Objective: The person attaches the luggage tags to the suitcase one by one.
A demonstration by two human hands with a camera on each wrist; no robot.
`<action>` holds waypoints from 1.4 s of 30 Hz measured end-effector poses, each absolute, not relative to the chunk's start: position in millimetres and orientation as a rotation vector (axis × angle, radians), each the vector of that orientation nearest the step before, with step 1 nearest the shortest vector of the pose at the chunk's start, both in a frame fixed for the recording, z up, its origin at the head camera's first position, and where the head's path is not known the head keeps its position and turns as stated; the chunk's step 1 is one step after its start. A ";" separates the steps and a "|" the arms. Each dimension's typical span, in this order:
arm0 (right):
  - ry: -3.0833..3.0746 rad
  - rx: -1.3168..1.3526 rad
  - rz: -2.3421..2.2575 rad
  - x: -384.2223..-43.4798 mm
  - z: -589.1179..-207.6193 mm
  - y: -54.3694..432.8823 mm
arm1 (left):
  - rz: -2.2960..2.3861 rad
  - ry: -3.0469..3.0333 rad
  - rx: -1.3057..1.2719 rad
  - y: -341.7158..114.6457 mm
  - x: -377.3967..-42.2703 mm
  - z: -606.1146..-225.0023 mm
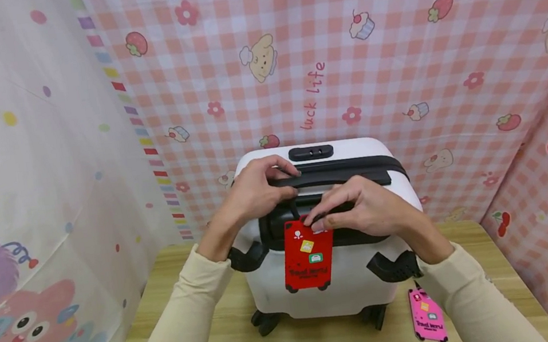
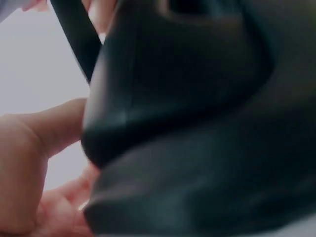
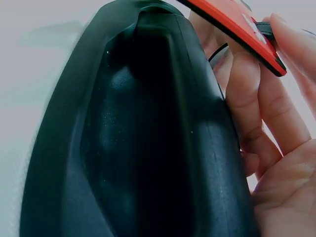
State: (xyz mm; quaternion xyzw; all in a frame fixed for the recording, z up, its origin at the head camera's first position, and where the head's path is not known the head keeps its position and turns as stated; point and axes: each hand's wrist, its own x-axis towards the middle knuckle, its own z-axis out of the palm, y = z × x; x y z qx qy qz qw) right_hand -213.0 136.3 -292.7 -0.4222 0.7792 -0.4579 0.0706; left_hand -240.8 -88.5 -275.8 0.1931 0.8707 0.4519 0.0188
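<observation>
One red tag [image 1: 310,267] in right fingers [image 1: 332,200]: "Travel World"; curtain [image 1: 395,62]: "luck life".

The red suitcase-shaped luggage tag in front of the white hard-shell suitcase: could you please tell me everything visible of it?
The red suitcase-shaped luggage tag is a flat rectangle, rubbery-looking, with black corners and two black wheel-like feet. Its face bears white, yellow and green sticker-like pictures above dark lettering that begins "Travel". It hangs nearly upright in front of the white hard-shell suitcase. The right hand pinches a black strap at its top. Its back is hidden in the head view.
</observation>
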 end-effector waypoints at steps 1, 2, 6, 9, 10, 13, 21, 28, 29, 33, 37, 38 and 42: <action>2.349 -1.267 -1.375 -212.6 -292.4 136.5 | 1.437 2.685 0.585 -88.3 -240.6 -276.7; 2.350 -1.271 -1.376 -212.7 -292.4 136.7 | 1.463 2.669 0.576 -88.1 -240.5 -277.6; 2.346 -1.287 -1.384 -212.8 -292.4 135.8 | 1.538 2.619 0.548 -89.6 -240.6 -280.6; 2.344 -1.302 -1.415 -213.4 -293.2 134.5 | 1.558 2.615 0.516 -89.5 -241.0 -280.8; 2.343 -1.310 -1.432 -213.6 -293.6 134.0 | 1.560 2.619 0.497 -88.8 -240.9 -280.4; 2.342 -1.328 -1.504 -213.8 -294.8 132.1 | 1.582 2.642 0.428 -84.9 -240.7 -279.6; 2.470 -1.252 -1.585 -207.0 -293.5 126.8 | 1.532 2.775 0.249 -76.8 -238.1 -276.9; 2.541 -1.305 -1.567 -204.9 -295.7 120.6 | 1.433 2.964 0.320 -73.4 -237.6 -281.2; 2.550 -1.328 -1.552 -205.0 -295.7 119.1 | 1.455 2.972 0.341 -72.8 -237.6 -282.3; 2.599 -1.393 -1.493 -204.5 -293.2 114.1 | 1.564 2.943 0.439 -71.5 -238.1 -286.3; 2.653 -1.393 -1.488 -204.0 -288.8 112.8 | 1.601 2.920 0.510 -73.1 -240.7 -287.1; 2.666 -1.393 -1.487 -204.4 -288.2 112.7 | 1.604 2.927 0.518 -73.8 -241.7 -286.8; 2.681 -1.392 -1.497 -208.2 -289.2 113.0 | 1.662 2.918 0.535 -76.1 -245.2 -286.4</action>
